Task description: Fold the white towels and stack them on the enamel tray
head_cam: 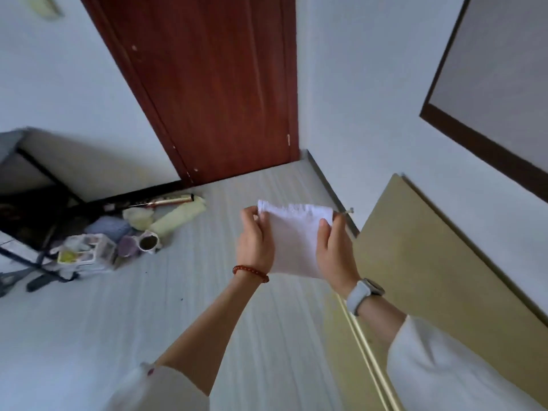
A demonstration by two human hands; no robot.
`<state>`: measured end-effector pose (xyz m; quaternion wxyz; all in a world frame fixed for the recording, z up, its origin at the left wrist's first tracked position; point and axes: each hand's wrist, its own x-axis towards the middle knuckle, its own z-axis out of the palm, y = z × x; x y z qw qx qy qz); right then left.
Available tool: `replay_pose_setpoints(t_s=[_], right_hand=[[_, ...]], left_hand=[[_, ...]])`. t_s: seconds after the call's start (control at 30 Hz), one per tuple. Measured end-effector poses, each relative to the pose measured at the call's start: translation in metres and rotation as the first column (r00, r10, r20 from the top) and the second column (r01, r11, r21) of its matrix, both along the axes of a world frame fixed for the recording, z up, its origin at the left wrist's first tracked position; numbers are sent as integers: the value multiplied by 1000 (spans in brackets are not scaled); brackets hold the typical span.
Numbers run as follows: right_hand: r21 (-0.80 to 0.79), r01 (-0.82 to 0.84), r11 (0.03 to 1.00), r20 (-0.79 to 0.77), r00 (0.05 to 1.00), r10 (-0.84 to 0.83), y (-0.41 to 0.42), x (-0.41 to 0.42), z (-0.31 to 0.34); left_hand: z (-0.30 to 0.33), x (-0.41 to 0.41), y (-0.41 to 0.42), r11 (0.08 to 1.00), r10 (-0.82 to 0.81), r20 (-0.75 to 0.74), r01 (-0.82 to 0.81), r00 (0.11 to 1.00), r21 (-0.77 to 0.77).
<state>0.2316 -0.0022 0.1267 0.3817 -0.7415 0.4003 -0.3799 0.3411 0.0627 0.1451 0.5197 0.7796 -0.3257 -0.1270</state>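
A small white towel (295, 238) hangs in the air in front of me, held up above the floor. My left hand (254, 241) pinches its upper left corner, thumb in front. My right hand (335, 247) grips its right edge near the top, fingers curled over the cloth. The towel looks folded to a narrow rectangle; its lower edge sits behind my wrists. No enamel tray is in view.
A pale striped floor (148, 307) stretches below. A clutter of bottles, cups and rolled cloths (142, 232) lies at the left under a dark-framed table (35, 173). A red-brown door (225, 84) stands ahead. An olive-yellow panel (430, 262) fills the right.
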Motion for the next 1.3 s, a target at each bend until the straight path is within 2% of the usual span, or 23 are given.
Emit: replay_pose_setpoints(t_s=[0.2,0.3,0.4,0.57,0.77,0.93,1.13,1.3], right_hand=[[82,-257,963,121,962,246,153,167,58],[157,-366,917,165,925,341,249,256,74],[224,-494,840,146,869,472,342,337,78],[155,-653,742,103,757,645,461,453,86],[41,-744,667,-1,667,745,544,593,88],[72,-793,605,24,608,794,598,730,80],[67,-863,501,14,502,864,669,890,93],[88,-896,436,-20,436,900,716,1000,78]], left_hand=[[47,147,176,954,291,-41,-293,956,-57],[58,225,286,900,429,-20,-429,903,-75],[72,291,388,827,557,-7,-555,831,-89],[84,383,520,718,689,-68,-693,721,-73],[80,507,613,633,769,-58,-770,637,-79],[78,630,669,602,797,-56,-798,602,-25],[93,773,740,509,857,68,-859,511,50],[77,879,791,476,878,1,-873,479,108]])
